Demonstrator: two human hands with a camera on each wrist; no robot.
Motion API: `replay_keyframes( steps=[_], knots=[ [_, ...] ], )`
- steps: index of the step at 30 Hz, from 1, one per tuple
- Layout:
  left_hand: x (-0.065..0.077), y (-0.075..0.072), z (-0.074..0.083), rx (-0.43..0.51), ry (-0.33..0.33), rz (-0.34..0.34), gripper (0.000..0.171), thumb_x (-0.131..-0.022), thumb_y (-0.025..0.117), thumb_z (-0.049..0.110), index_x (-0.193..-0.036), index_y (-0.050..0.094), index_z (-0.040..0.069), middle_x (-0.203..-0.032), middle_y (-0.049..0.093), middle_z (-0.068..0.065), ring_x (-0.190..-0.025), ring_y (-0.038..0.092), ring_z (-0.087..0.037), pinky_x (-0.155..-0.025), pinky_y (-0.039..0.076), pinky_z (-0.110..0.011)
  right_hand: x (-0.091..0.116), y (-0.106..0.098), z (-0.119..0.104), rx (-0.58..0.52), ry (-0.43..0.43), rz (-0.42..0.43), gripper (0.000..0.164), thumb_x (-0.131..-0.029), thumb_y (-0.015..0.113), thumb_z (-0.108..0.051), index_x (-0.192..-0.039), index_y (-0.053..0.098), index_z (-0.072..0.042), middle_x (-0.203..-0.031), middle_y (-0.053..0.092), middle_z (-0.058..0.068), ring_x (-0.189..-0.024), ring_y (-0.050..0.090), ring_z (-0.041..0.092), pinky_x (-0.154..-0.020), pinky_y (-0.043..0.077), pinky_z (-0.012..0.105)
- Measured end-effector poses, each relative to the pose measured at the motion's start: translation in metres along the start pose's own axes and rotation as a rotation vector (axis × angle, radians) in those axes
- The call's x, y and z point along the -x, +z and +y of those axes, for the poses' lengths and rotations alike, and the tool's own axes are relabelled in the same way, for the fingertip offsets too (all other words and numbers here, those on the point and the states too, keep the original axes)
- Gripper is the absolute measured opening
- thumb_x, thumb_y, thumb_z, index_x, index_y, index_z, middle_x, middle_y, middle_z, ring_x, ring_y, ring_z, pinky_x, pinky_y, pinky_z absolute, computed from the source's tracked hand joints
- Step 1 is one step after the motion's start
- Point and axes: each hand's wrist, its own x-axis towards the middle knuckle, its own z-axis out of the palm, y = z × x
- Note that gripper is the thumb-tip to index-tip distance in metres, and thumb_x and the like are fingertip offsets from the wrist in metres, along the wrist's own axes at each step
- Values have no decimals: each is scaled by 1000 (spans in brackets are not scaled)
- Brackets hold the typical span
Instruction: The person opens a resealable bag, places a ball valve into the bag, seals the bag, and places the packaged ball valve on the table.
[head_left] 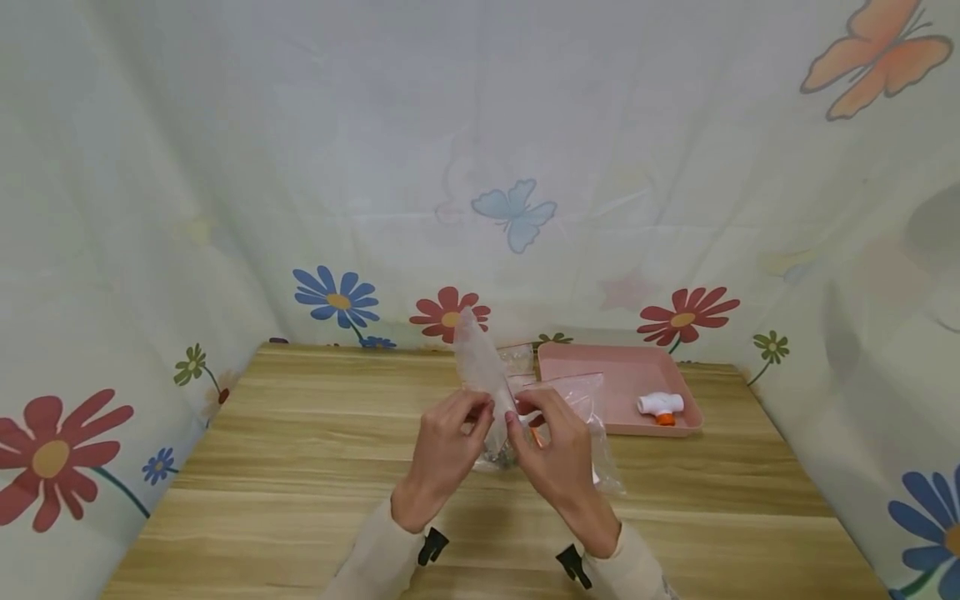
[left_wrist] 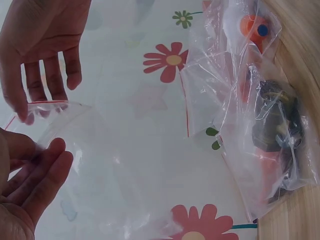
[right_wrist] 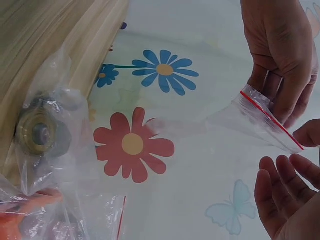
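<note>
My left hand and right hand hold a clear zip bag upright between them over the table. A red line runs along its mouth, and no contents show inside. The left thumb and forefinger pinch one end of the mouth; the right thumb and forefinger pinch the other. Just beneath the hands lies a bag of dark fittings, with a brass-coloured ring visible through the plastic. Beside it, another clear bag contains a white and orange part, partly hidden behind the right hand in the head view.
A shallow pink tray stands at the back right. Inside it lies a white tee-shaped fitting with an orange end. The wooden table meets a flower-printed curtain at the back and sides.
</note>
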Motion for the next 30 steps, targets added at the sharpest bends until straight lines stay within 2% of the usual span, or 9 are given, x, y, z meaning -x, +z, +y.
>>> replay_keyframes(
  steps=[5,11,16,20,30],
  knots=[
    [0,2,2,9,35,-7,6,-87,70,1,-93,70,4,-83,70,-5,-71,68,-10,-64,55,-17,5,2,2,7,-2,41,15,-79,70,-3,-94,67,-5,-77,65,5,-67,65,17,-55,53,21],
    [1,4,4,27,33,-5,11,-83,73,-1,-92,69,4,-83,71,-5,-70,68,-9,-65,55,-16,7,1,2,16,20,67,7,-81,67,-1,-86,64,-5,-72,63,4,-61,64,15,-52,52,22],
    [2,3,5,35,11,-42,9,-85,72,1,-93,69,5,-86,71,-5,-73,69,-10,-68,55,-16,8,0,1,29,55,56,11,-81,70,-2,-90,64,-4,-71,64,5,-59,64,14,-49,53,25],
    [3,4,3,28,23,-55,11,-84,74,0,-93,69,5,-87,71,-4,-74,69,-9,-69,55,-16,8,1,3,42,42,50,15,-80,71,1,-93,66,-3,-73,65,5,-59,63,14,-48,53,24],
    [5,3,3,27,10,-82,12,-83,74,0,-89,67,7,-84,69,-1,-73,67,-8,-68,55,-16,12,1,5,67,41,41,12,-79,72,-1,-79,61,-7,-70,62,2,-59,61,12,-47,51,23]
  ],
)
